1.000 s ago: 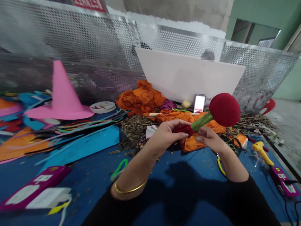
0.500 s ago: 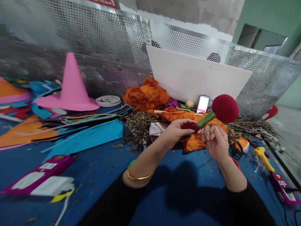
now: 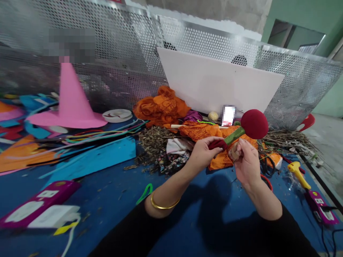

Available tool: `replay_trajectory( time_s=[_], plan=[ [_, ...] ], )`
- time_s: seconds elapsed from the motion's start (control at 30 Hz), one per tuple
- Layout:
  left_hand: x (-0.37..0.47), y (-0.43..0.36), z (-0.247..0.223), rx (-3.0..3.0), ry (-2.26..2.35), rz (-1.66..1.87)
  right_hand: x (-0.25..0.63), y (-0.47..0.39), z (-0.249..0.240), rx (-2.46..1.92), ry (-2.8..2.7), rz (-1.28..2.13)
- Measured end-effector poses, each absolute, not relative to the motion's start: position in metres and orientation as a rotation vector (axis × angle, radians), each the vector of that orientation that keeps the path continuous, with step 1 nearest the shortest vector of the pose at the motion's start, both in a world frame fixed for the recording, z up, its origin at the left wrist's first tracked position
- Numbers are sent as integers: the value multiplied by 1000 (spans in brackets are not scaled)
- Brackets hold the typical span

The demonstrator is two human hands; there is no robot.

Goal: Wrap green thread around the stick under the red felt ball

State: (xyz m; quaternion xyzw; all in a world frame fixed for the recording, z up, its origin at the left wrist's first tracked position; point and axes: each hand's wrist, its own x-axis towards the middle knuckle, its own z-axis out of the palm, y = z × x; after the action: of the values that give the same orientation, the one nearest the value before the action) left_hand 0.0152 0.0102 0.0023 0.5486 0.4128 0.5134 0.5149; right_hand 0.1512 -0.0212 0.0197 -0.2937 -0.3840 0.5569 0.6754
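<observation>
My left hand [image 3: 201, 155] pinches the red tail [image 3: 218, 144] below the green band [image 3: 233, 137]; the red ball [image 3: 254, 124] tilts up rightward, near the orange cloth [image 3: 199, 132]. My right hand [image 3: 248, 160] holds 1 tan piece [image 3: 234, 152] beside the band.

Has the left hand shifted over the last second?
Yes. Judged against the white cloth on the table, the left hand has moved rightward in the view, uncovering more of that cloth.
</observation>
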Motion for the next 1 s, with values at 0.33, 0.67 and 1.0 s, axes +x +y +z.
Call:
replay_trajectory(
  time_s=[0.33, 0.67, 1.0],
  plan=[
    [17, 6, -2, 1763, 1303, 1349, 145, -5, 10, -617, -420, 1396],
    [23, 1, -3, 1865, 1370, 1218, 147, 10, -4, -721, -527, 1245],
    [-9, 15, 17, 1942, 1339, 987, 143, 8, -8, -735, -574, 1158]
  ],
)
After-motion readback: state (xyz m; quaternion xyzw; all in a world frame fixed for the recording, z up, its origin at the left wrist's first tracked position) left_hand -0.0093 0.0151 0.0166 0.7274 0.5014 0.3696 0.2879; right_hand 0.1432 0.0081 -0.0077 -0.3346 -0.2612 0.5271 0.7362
